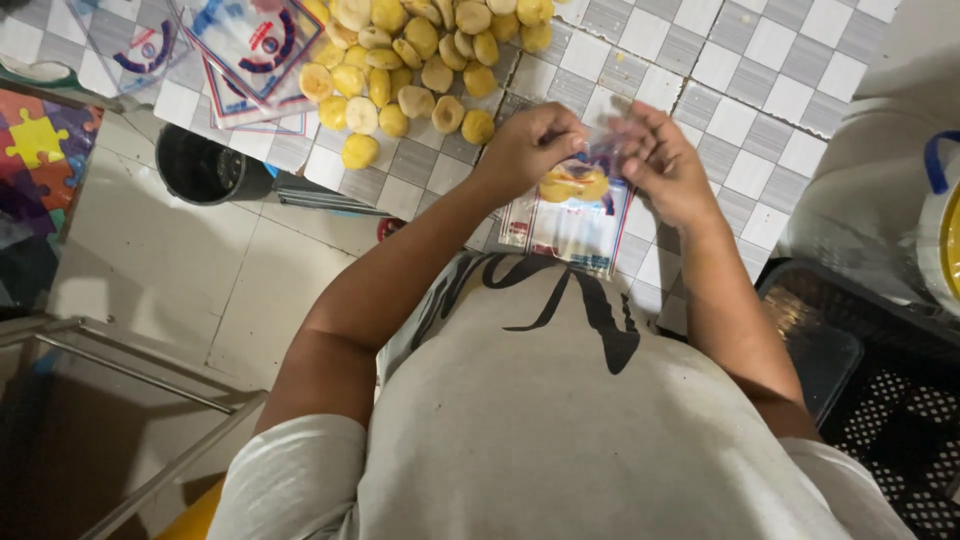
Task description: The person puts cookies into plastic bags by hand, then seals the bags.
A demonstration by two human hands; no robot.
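Note:
My left hand (528, 145) and my right hand (663, 165) both grip the top edge of a clear plastic bag (570, 225) with red and blue print, held at the near edge of a checkered table (740, 90). Yellow round pieces (573, 184) sit inside the bag between my hands. A heap of the same yellow and pale round pieces (420, 60) lies on the table just beyond my left hand.
Several empty printed bags (245, 55) are stacked at the table's far left. A black bucket (200, 165) stands on the floor below them. A black crate (880, 400) sits at right, a white container (945, 235) above it. A metal frame (130, 375) is at left.

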